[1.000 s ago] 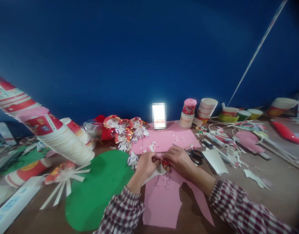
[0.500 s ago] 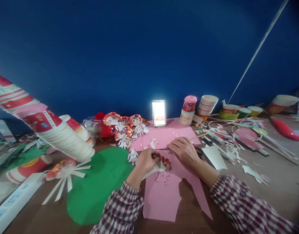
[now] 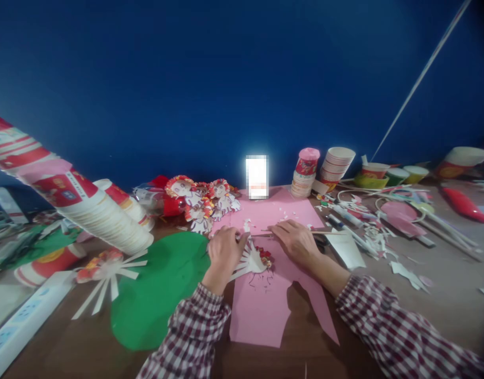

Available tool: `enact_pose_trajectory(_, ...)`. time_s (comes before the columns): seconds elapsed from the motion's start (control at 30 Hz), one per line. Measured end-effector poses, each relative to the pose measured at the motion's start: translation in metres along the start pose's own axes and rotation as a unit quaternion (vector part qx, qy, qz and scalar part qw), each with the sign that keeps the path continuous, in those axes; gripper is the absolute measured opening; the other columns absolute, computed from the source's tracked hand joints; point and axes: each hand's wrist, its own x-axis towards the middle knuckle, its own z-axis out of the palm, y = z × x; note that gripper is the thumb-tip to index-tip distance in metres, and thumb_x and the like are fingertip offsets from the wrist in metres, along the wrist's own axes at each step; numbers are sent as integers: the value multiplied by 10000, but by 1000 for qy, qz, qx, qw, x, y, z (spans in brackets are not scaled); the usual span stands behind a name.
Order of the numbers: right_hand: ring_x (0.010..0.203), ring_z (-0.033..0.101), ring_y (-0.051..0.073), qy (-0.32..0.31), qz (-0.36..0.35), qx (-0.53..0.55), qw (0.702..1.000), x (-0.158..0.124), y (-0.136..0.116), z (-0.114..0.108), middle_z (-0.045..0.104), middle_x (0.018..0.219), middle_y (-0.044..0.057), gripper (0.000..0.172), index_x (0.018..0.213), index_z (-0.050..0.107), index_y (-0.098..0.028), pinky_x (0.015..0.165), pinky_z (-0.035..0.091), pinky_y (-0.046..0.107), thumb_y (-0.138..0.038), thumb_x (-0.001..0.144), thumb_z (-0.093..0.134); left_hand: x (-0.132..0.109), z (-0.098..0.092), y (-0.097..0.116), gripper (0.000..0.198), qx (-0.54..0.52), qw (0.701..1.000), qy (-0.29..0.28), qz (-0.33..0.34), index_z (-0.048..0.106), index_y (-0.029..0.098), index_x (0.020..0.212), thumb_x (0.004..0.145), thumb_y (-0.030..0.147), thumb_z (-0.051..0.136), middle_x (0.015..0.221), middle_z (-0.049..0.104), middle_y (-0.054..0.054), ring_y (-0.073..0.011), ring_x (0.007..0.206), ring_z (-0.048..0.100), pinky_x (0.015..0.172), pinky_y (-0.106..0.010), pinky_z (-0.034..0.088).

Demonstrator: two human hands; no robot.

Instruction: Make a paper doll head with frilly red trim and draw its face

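Note:
A cut paper cup (image 3: 256, 261) with spread white strips and red-and-yellow curled edging lies on a pink paper sheet (image 3: 261, 316). My left hand (image 3: 225, 253) is closed at the ends of its upper strips, thumb against fingers; the exact pinch is partly hidden. Under the fingers of my right hand (image 3: 295, 241) runs a thin stick (image 3: 324, 232), lying level, its left end reaching toward my left fingertips. Dark squiggly marks or threads (image 3: 261, 284) show on the pink sheet just below the cut cup.
Left are a green paper shape (image 3: 158, 295), a strip-cut flower piece (image 3: 103, 268), leaning stacked cups (image 3: 103, 221) and a power strip (image 3: 28, 321). Behind stand decorated animal cutouts (image 3: 200, 202), a bright blurred screen (image 3: 257, 177) and cup stacks (image 3: 305, 173). Markers (image 3: 348, 216) and scraps lie right.
My left hand has shifted slightly left and up, uncovering the cup's strips. The stick in my right hand has swung from slanted to nearly level, its left end now near my left fingers.

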Motion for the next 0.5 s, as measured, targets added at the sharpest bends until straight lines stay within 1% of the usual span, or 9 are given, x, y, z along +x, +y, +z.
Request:
enact_pose_trajectory(0.07, 846, 514, 198, -2, -7, 9, 1000, 0, -2, 0, 641, 935, 72, 223, 1076, 612, -181, 732, 398, 304, -179, 900, 475, -3, 2, 3, 337, 38, 999, -4, 23, 650, 195, 807, 778, 514, 545, 843, 602, -87, -235, 862, 547, 745, -312, 389)
enact_pose_trajectory(0.13, 858, 516, 198, -2, -13, 17, 1000, 0, -3, 0, 642, 944, 74, 222, 1076, 611, -174, 751, 405, 303, -175, 895, 484, -5, 5, 5, 312, 39, 998, -10, 40, 644, 198, 834, 754, 494, 585, 858, 597, -80, -238, 882, 537, 767, -316, 385)
enact_pose_trajectory(0.23, 859, 520, 193, 5, -17, 25, 1000, 0, -6, -1, 643, 931, 77, 219, 1069, 613, -173, 766, 412, 302, -181, 902, 473, -6, 11, 4, 212, -1, 998, -31, 53, 639, 190, 871, 763, 369, 606, 881, 608, -68, -210, 874, 543, 792, -301, 384)
enact_pose_trajectory(0.33, 855, 525, 191, 10, -17, 24, 1000, -1, -6, -1, 644, 918, 76, 217, 1061, 617, -175, 775, 414, 302, -179, 904, 466, -6, 14, 3, 143, -41, 996, -61, 51, 637, 181, 869, 775, 275, 586, 873, 627, -55, -184, 842, 560, 765, -281, 389)
enact_pose_trajectory(0.43, 864, 529, 192, 12, -15, 21, 1000, -1, -6, 0, 645, 917, 76, 214, 1059, 619, -177, 776, 415, 299, -178, 899, 476, -8, 13, 5, 145, -49, 995, -74, 48, 627, 183, 856, 804, 293, 549, 849, 632, -50, -180, 807, 566, 721, -278, 389)
enact_pose_trajectory(0.5, 862, 529, 190, 11, -14, 17, 1000, -1, -6, 1, 644, 914, 76, 209, 1053, 621, -177, 770, 417, 297, -181, 898, 480, -9, 12, 6, 158, -43, 995, -69, 53, 617, 182, 866, 803, 310, 551, 852, 624, -54, -186, 818, 565, 728, -282, 391)
